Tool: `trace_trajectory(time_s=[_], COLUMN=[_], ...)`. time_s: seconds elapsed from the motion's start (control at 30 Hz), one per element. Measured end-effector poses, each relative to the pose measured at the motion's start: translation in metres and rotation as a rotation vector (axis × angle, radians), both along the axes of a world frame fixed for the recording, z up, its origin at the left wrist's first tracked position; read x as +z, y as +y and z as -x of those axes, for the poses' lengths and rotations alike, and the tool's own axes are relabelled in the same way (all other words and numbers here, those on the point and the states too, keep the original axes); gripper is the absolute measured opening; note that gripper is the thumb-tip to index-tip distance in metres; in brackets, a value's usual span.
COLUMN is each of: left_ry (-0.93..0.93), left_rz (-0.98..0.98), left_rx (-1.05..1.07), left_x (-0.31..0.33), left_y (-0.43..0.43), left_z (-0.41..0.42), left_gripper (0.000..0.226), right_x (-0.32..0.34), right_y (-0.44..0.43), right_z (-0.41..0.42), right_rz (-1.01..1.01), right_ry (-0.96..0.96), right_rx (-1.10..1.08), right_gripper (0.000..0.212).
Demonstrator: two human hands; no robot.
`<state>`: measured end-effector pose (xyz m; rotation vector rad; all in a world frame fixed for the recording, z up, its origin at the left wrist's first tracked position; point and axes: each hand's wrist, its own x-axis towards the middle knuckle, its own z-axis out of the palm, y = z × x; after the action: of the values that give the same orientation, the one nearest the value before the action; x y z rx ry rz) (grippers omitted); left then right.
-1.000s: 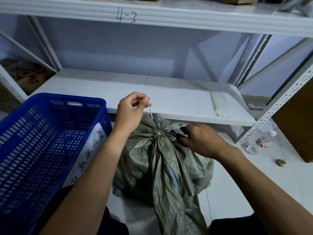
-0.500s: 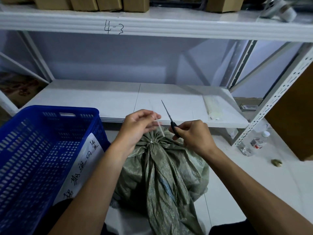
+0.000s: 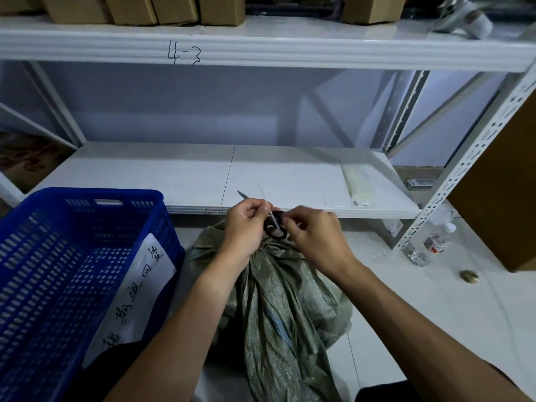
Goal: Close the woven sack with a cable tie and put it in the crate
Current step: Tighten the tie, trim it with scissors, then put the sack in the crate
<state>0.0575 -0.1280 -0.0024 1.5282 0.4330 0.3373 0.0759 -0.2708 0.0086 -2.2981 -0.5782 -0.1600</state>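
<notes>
A grey-green woven sack [image 3: 278,309] stands on the floor in front of me, its neck gathered under my hands. A white cable tie [image 3: 272,219] circles the neck, and its tail sticks up. My left hand [image 3: 246,227] pinches that tail just above the neck. My right hand [image 3: 316,239] holds black-handled scissors [image 3: 274,231] close against the tail; the blade tip pokes out behind my left hand. The blue perforated crate [image 3: 87,195] sits to the left of the sack, with a handwritten paper label [image 3: 136,288] on its side.
A white metal shelf [image 3: 174,178] runs right behind the sack, with a packet of cable ties [image 3: 358,184] on its right end. A plastic bottle [image 3: 432,245] stands by the rack's right post. Cardboard boxes [image 3: 130,7] line the upper shelf, and a brown cabinet [image 3: 499,198] stands at right.
My hands have come together over the sack's neck. The scissors swung from pointing up in my right hand to lying across the tie's tail, with the tip behind my left hand.
</notes>
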Motion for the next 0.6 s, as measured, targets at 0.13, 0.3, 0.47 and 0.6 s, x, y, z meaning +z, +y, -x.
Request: trace_trajectory(time_s=[0.13,0.3,0.47,0.6], left_ry=[-0.024,-0.028,-0.006,0.031], left_rz=[0.142,0.085,0.052,0.067], left_rx=[0.020,-0.067,-0.083,-0.065], left_x=[0.005,0.008,0.001,-0.009], left_y=[0.004,0.002,-0.004,-0.002], left_z=[-0.005,-0.030,-0.069,-0.107], left_gripper=[0.015,0.012,0.014,0.011], right_x=[0.005,0.005,-0.003,-0.022], right_y=[-0.001,0.002,-0.007,-0.018], right_z=[-0.005,-0.027,-0.069,-0.112], right_rz=[-0.093,-0.478,-0.625,-0.636], right_ry=[-0.005,0.810,0.895,0.921], right_rx=[-0.161,0.116,0.131,0.034], right_gripper=[0.029,0.028,0.013,0.012])
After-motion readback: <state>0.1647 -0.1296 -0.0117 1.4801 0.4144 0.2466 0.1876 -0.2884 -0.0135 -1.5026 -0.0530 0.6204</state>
